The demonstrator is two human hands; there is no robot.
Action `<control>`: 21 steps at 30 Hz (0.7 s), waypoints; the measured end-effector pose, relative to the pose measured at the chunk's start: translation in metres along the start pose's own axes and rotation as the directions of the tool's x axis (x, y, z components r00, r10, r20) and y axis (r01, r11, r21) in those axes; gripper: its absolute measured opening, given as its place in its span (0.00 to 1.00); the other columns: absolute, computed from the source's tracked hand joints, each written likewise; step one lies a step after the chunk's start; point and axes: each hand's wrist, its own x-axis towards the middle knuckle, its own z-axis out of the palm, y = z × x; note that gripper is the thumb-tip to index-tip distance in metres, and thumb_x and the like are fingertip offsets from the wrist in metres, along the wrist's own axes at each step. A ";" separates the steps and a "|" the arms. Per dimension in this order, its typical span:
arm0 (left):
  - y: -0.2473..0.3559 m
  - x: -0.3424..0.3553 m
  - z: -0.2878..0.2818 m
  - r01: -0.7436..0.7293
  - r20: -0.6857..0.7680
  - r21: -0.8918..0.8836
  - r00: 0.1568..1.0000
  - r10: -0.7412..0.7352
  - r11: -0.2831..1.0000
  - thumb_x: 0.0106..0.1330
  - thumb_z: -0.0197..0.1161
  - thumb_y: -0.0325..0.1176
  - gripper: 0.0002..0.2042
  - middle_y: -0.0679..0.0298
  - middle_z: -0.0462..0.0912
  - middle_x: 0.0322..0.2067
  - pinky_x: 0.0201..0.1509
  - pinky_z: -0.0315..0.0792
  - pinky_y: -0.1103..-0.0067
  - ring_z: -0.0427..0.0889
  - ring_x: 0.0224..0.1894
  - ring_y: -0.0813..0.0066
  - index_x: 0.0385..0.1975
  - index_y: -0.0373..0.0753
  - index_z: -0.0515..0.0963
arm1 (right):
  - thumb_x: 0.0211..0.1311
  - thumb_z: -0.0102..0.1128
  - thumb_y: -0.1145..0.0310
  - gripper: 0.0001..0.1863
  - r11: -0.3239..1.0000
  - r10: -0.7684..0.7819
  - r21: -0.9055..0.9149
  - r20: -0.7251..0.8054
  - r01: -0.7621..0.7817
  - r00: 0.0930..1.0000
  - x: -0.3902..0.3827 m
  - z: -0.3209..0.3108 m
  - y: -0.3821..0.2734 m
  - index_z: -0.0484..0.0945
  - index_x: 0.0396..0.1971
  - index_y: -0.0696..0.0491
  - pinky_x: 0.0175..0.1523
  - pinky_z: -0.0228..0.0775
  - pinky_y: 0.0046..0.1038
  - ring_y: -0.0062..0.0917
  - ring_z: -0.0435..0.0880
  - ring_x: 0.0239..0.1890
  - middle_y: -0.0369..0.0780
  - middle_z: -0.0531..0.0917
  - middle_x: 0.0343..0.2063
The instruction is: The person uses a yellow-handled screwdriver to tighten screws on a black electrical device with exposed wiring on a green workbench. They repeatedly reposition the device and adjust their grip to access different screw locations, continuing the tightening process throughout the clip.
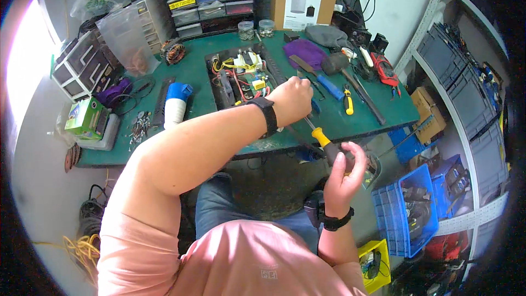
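My right hand [345, 178] is at the table's front edge, holding a screwdriver [320, 137] with a yellow and black handle. Its thumb and forefinger stand partly apart, and the shaft slants up and left toward my other hand. Stretched across the table, my left hand [293, 101] is closed with the knuckles up, near the top of that shaft. What its fingers grip is hidden from view. Just left of it lies an open black housing [211, 63] with red and yellow wires [236, 79] and a yellow connector [258, 84] inside.
Right on the green table [192, 107] lie a hammer [359, 90], a blue-handled tool [330, 86], a yellow-black handled tool [348, 101], a red multimeter [384, 68] and a purple cloth [301, 52]. A blue-and-white plug [176, 104] and loose screws [140, 126] lie left. Blue crates [392, 219] stand below right.
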 end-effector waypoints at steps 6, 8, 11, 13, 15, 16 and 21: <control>0.000 -0.001 -0.003 -0.019 0.038 0.031 0.999 0.018 0.999 0.53 0.60 0.35 0.07 0.66 0.79 0.33 0.41 0.69 0.77 0.75 0.43 0.69 0.23 0.42 0.83 | 0.53 0.61 0.79 0.22 0.996 -0.041 -0.081 -0.060 0.036 0.997 0.003 0.003 -0.011 0.70 0.50 0.60 0.50 0.68 0.35 0.40 0.74 0.48 0.48 0.74 0.46; 0.000 0.000 -0.001 -0.014 0.024 0.038 1.000 0.013 0.999 0.53 0.60 0.35 0.07 0.66 0.79 0.33 0.41 0.69 0.77 0.75 0.43 0.69 0.23 0.42 0.83 | 0.51 0.63 0.79 0.24 0.997 -0.014 -0.074 -0.019 0.012 1.000 0.002 -0.002 -0.003 0.69 0.50 0.59 0.51 0.68 0.35 0.41 0.74 0.48 0.48 0.73 0.46; 0.000 0.000 -0.003 -0.029 0.054 0.057 0.998 0.026 0.998 0.53 0.60 0.35 0.07 0.67 0.79 0.33 0.40 0.69 0.77 0.75 0.43 0.69 0.23 0.42 0.83 | 0.51 0.63 0.78 0.24 0.994 -0.088 -0.060 -0.009 0.087 0.996 0.004 0.001 -0.002 0.70 0.50 0.59 0.51 0.68 0.35 0.39 0.73 0.48 0.48 0.73 0.46; -0.001 -0.001 -0.005 -0.038 0.073 0.060 0.997 0.033 0.998 0.54 0.60 0.35 0.07 0.66 0.79 0.34 0.40 0.68 0.77 0.75 0.43 0.69 0.23 0.43 0.83 | 0.54 0.60 0.79 0.22 0.993 -0.099 -0.073 -0.043 0.096 0.994 0.004 0.002 -0.012 0.70 0.50 0.60 0.51 0.68 0.36 0.38 0.74 0.47 0.48 0.74 0.44; -0.002 -0.001 -0.007 -0.038 0.076 0.050 0.996 0.034 0.998 0.54 0.60 0.35 0.06 0.66 0.79 0.34 0.40 0.68 0.77 0.75 0.43 0.69 0.23 0.43 0.83 | 0.54 0.60 0.79 0.21 1.000 0.004 0.002 -0.082 -0.004 0.997 0.001 0.006 -0.012 0.70 0.50 0.60 0.52 0.68 0.36 0.38 0.74 0.47 0.48 0.74 0.44; -0.002 -0.001 -0.007 -0.037 0.072 0.052 0.997 0.033 0.998 0.54 0.60 0.35 0.06 0.66 0.79 0.34 0.41 0.68 0.77 0.75 0.43 0.69 0.23 0.43 0.83 | 0.53 0.61 0.79 0.22 0.998 0.052 0.032 -0.055 -0.050 0.997 0.000 0.005 -0.007 0.70 0.50 0.60 0.52 0.68 0.36 0.38 0.74 0.47 0.48 0.73 0.45; -0.002 -0.001 -0.012 -0.058 0.105 0.053 0.993 0.052 0.997 0.54 0.60 0.35 0.06 0.67 0.79 0.35 0.41 0.68 0.77 0.75 0.44 0.70 0.24 0.44 0.84 | 0.54 0.62 0.77 0.23 0.981 0.171 0.092 0.034 -0.173 0.985 0.000 -0.002 0.001 0.69 0.51 0.60 0.53 0.67 0.35 0.37 0.74 0.48 0.47 0.73 0.45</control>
